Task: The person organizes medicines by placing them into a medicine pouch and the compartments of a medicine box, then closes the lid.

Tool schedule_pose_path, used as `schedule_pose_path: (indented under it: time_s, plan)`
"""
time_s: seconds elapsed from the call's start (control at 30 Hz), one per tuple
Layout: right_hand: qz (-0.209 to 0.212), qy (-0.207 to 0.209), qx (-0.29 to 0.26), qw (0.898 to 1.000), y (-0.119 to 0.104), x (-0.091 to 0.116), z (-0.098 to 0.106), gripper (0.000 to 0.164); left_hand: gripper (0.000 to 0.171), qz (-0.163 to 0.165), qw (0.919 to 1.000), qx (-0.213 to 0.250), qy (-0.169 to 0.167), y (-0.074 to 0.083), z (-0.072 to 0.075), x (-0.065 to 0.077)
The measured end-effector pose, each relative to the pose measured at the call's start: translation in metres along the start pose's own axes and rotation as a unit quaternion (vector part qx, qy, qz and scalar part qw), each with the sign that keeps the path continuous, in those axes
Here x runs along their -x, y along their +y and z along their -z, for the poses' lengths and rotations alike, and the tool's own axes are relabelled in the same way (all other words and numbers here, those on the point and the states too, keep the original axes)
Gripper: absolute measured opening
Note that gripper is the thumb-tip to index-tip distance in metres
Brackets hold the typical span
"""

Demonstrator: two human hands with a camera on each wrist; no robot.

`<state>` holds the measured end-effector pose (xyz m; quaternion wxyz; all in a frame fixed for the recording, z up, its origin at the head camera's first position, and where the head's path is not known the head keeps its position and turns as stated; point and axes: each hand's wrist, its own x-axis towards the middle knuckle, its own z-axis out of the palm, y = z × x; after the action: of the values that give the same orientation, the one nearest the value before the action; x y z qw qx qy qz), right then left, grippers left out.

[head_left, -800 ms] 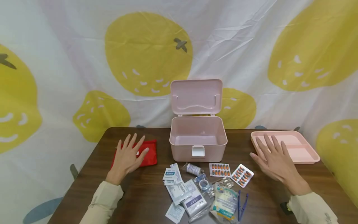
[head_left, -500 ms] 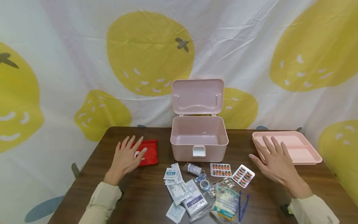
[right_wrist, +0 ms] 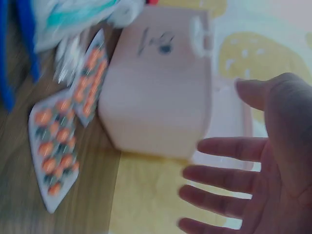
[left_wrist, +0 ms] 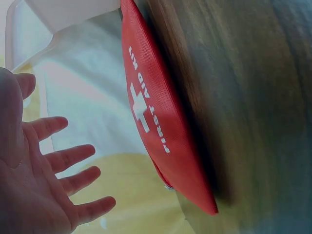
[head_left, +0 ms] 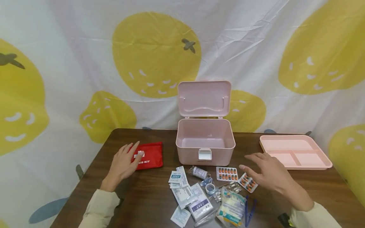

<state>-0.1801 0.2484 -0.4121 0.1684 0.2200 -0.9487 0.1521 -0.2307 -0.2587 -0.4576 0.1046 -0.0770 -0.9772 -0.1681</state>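
Since the earlier frames, the right hand (head_left: 275, 172) has swung inward off the divided pink tray (head_left: 302, 145), which now shows whole beyond its fingers. Those fingers hover between the tray and the tilted capsule blister pack (head_left: 247, 183); the thumb side overlaps that pack's edge in the head view, with the second capsule blister pack (head_left: 227, 174) just past the thumb. The left hand (head_left: 121, 166) has drawn back a little, baring more of the red first aid pouch (head_left: 151, 158), which lies on the tabletop (head_left: 148, 199) just ahead of its fingers. To judge by this, work is only starting: both hands are released and hold nothing. The left palm faces inward, fingers spread and apart from the pouch; the right hand's fingers are loosely extended, thumb apart, pointing inward.
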Motion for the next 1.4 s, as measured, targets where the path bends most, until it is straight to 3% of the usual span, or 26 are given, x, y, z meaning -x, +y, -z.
schedule_pose_path:
  time_s: [0.13, 0.27, 0.57, 0.73, 1.0, 1.17, 1.4]
  plan:
    - [0.003, -0.053, -0.036, 0.998, -0.014, -0.005, 0.0, 0.042, 0.062, 0.011, 0.9999, 0.01, 0.006, -0.005, 0.002, 0.003]
    - [0.032, -0.098, -0.105, 0.989, -0.025, -0.013, -0.004, 0.035, 0.062, 0.033, 0.9991, 0.027, 0.005, -0.01, 0.005, 0.006]
    - [0.124, -0.16, -0.248, 0.947, -0.065, -0.034, -0.019, 0.019, 0.063, 0.085, 0.9939, 0.069, -0.015, -0.027, 0.011, 0.014]
    - [0.144, -0.204, -0.278, 0.927, -0.091, -0.046, -0.032, 0.02, 0.061, 0.092, 0.9907, 0.1, -0.008, -0.034, 0.014, 0.016]
    - [0.162, -0.214, -0.282, 0.921, -0.125, -0.071, -0.056, 0.02, 0.058, 0.122, 0.9853, 0.12, 0.006, -0.046, 0.021, 0.019]
    - [0.142, -0.228, -0.304, 0.914, -0.14, -0.081, -0.068, 0.024, 0.059, 0.165, 0.9768, 0.136, -0.011, -0.052, 0.022, 0.021]
    - [0.097, -0.23, -0.317, 0.915, -0.157, -0.097, -0.088, 0.03, 0.06, 0.223, 0.96, 0.169, -0.015, -0.059, 0.022, 0.021]
